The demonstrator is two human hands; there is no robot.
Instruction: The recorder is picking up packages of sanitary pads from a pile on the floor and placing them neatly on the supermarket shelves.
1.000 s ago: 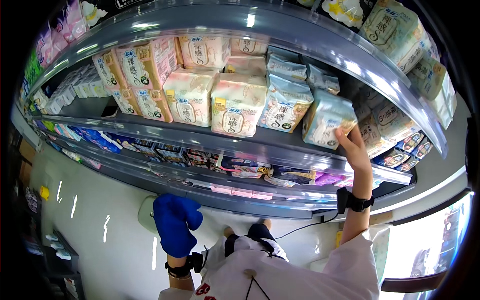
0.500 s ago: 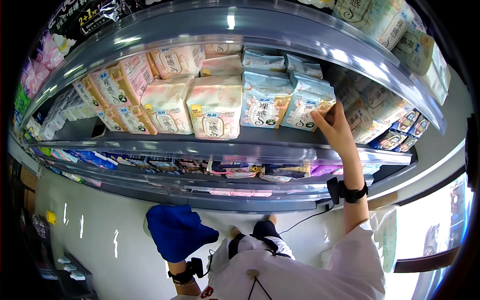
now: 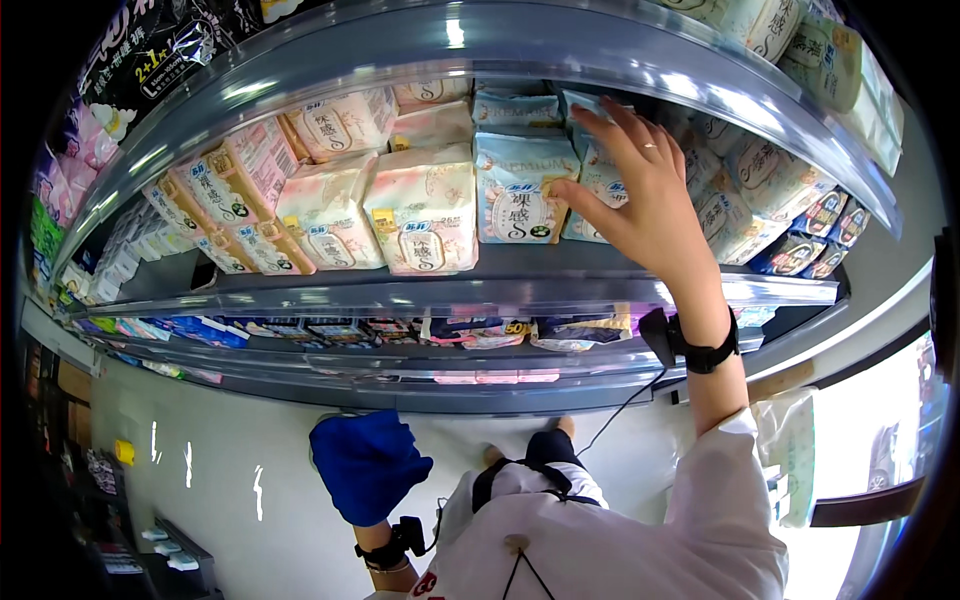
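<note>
My right hand [image 3: 640,200] is raised with fingers spread in front of the right-hand light blue pack of sanitary pads [image 3: 597,190]. Its thumb reaches across to the edge of the neighbouring blue pack [image 3: 523,190], and its fingers extend over the top of the right one. Much of that right pack is hidden behind the hand. Both blue packs stand upright, side by side, with more blue packs [image 3: 517,108] behind. A blue cloth [image 3: 368,465] covers my left hand, low in front of the lower shelves, so its fingers do not show.
Cream-pink packs [image 3: 422,215] stand left of the blue ones, with pink-and-gold packs [image 3: 225,195] farther left. White and dark packs [image 3: 765,200] fill the shelf's right end. A clear shelf lip [image 3: 450,295] runs along the front; another shelf edge [image 3: 450,45] is above. A cable [image 3: 625,405] trails from my right wrist.
My right hand has moved from the right pack's lower right side up and left across its front, spreading its fingers. Both front blue packs sit slightly farther back. The cloth-covered hand stays low.
</note>
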